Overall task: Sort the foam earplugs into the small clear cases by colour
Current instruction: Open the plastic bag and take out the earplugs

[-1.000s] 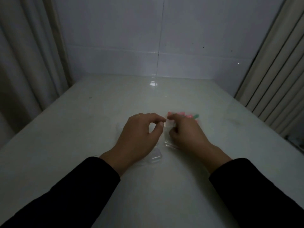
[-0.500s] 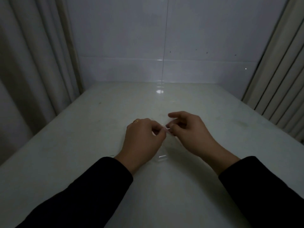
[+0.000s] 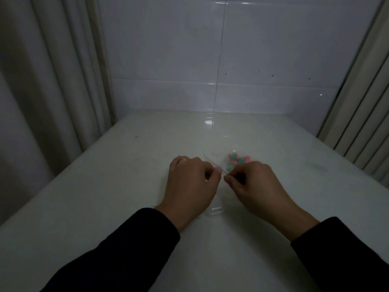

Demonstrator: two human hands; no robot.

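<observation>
Head view: left hand [image 3: 190,184] and right hand [image 3: 255,186] each pinch a clear case [image 3: 213,165] at worktop [image 3: 105,197] centre. Pink and green earplugs [image 3: 237,160] lie at 1 o'clock, beside the right grip.

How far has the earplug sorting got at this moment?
Nothing looks sorted yet: the pink and green earplugs lie mixed in one cluster on the table. In hand: the left hand and right hand both pinch a thin clear piece, apparently a case being opened. A clear case sits between the wrists; no earplugs show in it. All the sorting remains.
</observation>
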